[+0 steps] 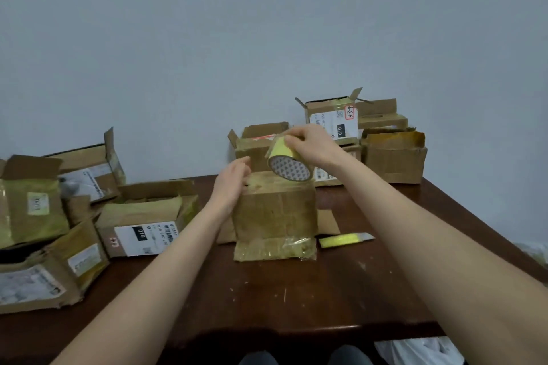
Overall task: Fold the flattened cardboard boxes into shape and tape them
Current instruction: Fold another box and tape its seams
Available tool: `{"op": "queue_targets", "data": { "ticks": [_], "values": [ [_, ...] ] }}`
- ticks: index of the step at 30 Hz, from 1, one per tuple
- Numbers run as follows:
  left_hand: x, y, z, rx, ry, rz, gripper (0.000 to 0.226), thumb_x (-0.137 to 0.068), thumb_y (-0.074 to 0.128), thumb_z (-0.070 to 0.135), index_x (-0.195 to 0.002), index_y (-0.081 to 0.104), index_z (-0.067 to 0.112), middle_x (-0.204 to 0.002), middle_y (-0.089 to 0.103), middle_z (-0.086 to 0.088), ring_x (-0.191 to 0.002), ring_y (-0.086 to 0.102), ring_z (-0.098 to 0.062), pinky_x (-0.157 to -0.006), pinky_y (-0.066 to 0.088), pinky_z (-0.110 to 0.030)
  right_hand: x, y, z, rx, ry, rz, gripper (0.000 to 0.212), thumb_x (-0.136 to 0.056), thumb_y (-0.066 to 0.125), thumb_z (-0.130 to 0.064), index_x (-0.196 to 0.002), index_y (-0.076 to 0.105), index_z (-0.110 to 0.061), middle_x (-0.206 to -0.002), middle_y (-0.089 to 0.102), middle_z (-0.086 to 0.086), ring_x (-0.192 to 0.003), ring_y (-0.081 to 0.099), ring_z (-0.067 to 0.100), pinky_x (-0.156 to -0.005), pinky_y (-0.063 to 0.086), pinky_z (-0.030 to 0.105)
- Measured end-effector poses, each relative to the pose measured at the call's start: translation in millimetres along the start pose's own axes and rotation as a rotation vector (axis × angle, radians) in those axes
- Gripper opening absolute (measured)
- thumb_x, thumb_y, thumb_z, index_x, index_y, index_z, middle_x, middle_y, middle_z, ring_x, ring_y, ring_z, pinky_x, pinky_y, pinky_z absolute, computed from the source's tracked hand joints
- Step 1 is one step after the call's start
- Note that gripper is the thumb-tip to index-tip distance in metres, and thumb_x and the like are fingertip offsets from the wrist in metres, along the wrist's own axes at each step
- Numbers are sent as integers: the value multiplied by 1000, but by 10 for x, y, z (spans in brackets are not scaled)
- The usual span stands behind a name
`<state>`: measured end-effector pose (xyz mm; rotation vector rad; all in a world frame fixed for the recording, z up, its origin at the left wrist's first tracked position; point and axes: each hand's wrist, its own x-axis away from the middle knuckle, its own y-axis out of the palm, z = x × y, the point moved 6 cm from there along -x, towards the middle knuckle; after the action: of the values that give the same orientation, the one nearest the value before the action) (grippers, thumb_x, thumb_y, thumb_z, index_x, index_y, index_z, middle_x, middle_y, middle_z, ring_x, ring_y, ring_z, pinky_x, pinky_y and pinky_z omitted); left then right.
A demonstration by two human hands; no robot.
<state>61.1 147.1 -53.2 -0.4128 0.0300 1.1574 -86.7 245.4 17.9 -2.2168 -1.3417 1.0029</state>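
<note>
Right, my right hand [314,144] is curled round the tape roll [289,163], holding it tilted just above the far top edge of the box [275,210]. The box stands upright in the middle of the table [296,299]. My left hand [234,179] lies with fingers nearly straight against the box's upper left corner, steadying it and gripping nothing. Here's the danger as I judge it: I can't see a loose tape end from this angle, so if it's stuck down on the roll I'll be picking at it while only my left palm braces the box, and it may tip. The box looks soft and crumpled, with old shiny tape on the flap lying toward me, so pressing hard with the roll could buckle the top instead of sealing it. Pull the tape crooked and it could wrinkle or stick to itself. Now the count: one tape roll, one box in work, two hands on the job. In the left pile [139,222] I make out four boxes, some open, some squashed, overlapping so I could be one out. The back pile [394,157] looks like five more, stacked and hard to separate. One yellow strip [345,239] lies just right of my box; tape or cutter, I can't tell. One white bag [415,350] sits below the table edge.
</note>
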Motion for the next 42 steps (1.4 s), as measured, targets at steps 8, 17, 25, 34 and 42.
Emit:
{"op": "queue_targets", "data": {
  "ticks": [8, 17, 25, 34, 42],
  "values": [
    [-262, -124, 71, 200, -71, 70, 22, -87, 69, 28, -77, 70, 8, -71, 64, -7, -68, 60, -17, -75, 57, -33, -449, 526, -18, 37, -24, -152, 30, -95, 56, -30, -119, 57, -11, -120, 58, 1, -109, 55, 17, -95, 47, 35],
    [-368, -245, 0, -83, -27, 249, 23, -95, 56, 24, -74, 60, 14, -67, 61, -2, -52, 54, -11, -57, 47, -27, -395, 381, 235, -108, -30, -167, 53, -70, 83, -37, -110, 52, -21, -104, 60, -5, -92, 60, 12, -71, 49, 23],
    [-418, -526, -70, -35, -143, 296, 27, -97, 52, 24, -75, 56, 10, -63, 51, -3, -48, 45, -13, -53, 40, -27, -543, 135, 119, 69, -143, -96, 46, -70, 74, -56, -109, 68, -33, -108, 62, -10, -106, 57, 17, -86, 53, 33],
    [-334, -686, -338, -62, -232, 314, 30, -96, 54, 20, -68, 53, 10, -59, 47, -2, -48, 42, -14, -52, 38, -25, -575, 160, 118, -6, -168, -115, 27, -80, 72, -45, -99, 64, -27, -102, 58, -3, -94, 57, 18, -68, 49, 26],
    [-182, -362, -836, -268, -389, 96, 18, -99, 47, 19, -98, 61, 8, -86, 62, -7, -63, 53, -18, -51, 43, -27, -571, 401, 192, 101, -160, -170, 24, -78, 71, -49, -94, 66, -32, -102, 57, -11, -99, 55, 14, -82, 50, 33]
  ]
}}
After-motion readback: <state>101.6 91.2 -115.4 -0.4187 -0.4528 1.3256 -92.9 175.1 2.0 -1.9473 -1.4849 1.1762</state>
